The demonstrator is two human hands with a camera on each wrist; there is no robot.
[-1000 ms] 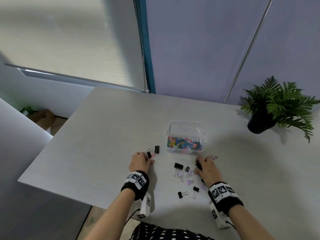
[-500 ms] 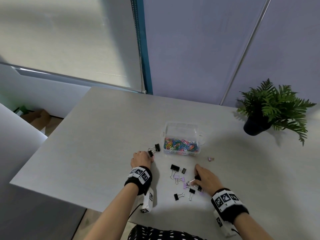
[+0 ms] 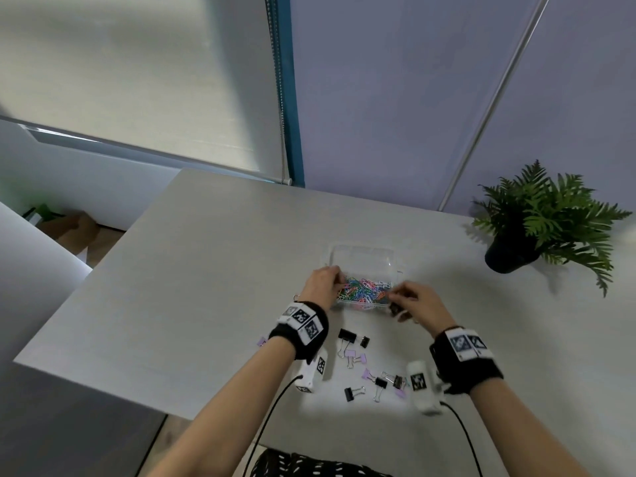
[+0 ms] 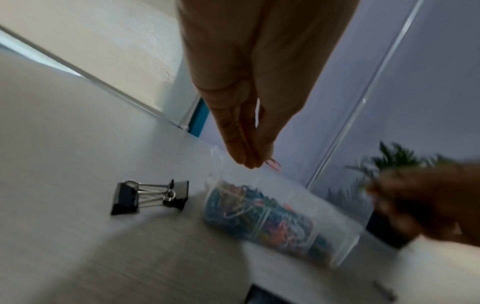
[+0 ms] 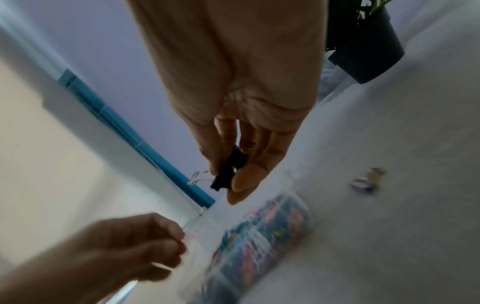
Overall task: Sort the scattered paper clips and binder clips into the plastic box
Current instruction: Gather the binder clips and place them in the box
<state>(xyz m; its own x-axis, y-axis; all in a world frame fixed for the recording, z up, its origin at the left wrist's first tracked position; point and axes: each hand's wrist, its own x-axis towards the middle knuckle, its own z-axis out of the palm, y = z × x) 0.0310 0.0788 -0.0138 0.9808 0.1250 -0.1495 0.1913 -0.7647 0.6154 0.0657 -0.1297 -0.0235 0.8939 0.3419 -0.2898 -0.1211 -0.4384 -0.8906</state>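
Head view is taken from above, facing forward and down over the table (image 3: 206, 287). Wrist views are taken low and close along the fingers. The plastic box (image 3: 364, 259) (image 4: 335, 224) (image 5: 249, 242) is shared by all three.

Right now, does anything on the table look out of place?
Yes. Several binder clips lie loose on the table before the plastic box, and one purple clip lies alone to its right; the box holds only paper clips.

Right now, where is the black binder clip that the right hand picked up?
The black binder clip is pinched in the right hand, held above the near right corner of the plastic box; the left hand is at the box's left end.
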